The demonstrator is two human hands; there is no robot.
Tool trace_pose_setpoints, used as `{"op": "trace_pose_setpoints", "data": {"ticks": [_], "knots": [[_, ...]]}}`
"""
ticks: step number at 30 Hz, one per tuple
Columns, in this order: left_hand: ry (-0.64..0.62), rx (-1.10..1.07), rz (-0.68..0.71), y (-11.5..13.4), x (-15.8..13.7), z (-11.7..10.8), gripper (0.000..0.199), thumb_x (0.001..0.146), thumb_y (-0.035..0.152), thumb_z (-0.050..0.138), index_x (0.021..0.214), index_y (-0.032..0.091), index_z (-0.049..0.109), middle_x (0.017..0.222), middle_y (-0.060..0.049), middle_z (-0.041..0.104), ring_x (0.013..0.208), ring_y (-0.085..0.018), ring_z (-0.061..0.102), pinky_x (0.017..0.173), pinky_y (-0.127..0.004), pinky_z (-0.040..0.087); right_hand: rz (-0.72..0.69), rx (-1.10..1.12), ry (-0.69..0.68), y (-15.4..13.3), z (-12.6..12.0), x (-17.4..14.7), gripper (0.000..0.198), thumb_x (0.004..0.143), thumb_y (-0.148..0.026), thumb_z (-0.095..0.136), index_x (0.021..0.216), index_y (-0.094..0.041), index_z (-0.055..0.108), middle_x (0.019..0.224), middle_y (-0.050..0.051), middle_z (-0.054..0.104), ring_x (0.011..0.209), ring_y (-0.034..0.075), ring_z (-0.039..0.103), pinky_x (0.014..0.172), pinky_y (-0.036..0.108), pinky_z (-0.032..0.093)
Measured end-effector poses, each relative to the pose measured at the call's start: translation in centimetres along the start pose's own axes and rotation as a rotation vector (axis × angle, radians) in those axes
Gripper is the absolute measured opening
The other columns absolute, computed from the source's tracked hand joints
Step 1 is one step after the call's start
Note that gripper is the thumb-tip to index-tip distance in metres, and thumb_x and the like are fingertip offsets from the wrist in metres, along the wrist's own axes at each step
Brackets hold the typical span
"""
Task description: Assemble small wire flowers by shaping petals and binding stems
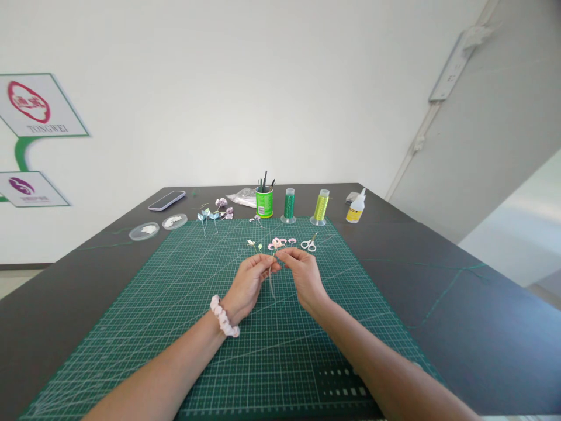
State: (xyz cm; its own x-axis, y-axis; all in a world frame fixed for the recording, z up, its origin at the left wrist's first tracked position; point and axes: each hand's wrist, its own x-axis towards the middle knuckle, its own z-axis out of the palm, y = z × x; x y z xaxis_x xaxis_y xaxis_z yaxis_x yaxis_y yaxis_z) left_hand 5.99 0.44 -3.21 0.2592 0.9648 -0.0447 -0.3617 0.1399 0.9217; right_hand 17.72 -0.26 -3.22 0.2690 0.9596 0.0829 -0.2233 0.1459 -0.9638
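In front of me, above the green cutting mat point(210, 351), my left hand point(249, 280) pinches the thin stem of a small pale pink artificial flower point(276, 242). The stem's loose ends hang below the fingers. My right hand point(305, 276) is closed at the same spot, thumb and finger together just under the blossom; whatever they grip is too small to make out. Several pink petal pieces point(292, 241) lie behind the hands, with a white bud point(250, 242) and a small green leaf point(260, 247) to the left. White-handled scissors point(308, 245) rest to the right.
Along the back stand a green pen can point(264, 203), a dark green thread spool point(289, 206), a yellow-green spool point(321, 207) and a glue bottle point(356, 208). At left are blue flowers point(208, 216), purple flowers point(226, 213), two dishes of white pieces point(144, 231) and a phone point(167, 200).
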Motion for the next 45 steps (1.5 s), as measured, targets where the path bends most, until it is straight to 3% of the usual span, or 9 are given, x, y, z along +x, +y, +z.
{"op": "trace_pose_setpoints", "data": {"ticks": [45], "knots": [[-0.017, -0.037, -0.01, -0.01, 0.04, 0.01, 0.013, 0.067, 0.026, 0.074, 0.064, 0.015, 0.068, 0.064, -0.002, 0.066, 0.068, -0.013, 0.057, 0.08, -0.03, 0.043, 0.012, 0.016, -0.015, -0.21, 0.02, -0.05, 0.011, 0.06, -0.029, 0.07, 0.054, -0.019, 0.069, 0.058, -0.001, 0.062, 0.062, 0.015, 0.051, 0.069, 0.032, 0.041]]}}
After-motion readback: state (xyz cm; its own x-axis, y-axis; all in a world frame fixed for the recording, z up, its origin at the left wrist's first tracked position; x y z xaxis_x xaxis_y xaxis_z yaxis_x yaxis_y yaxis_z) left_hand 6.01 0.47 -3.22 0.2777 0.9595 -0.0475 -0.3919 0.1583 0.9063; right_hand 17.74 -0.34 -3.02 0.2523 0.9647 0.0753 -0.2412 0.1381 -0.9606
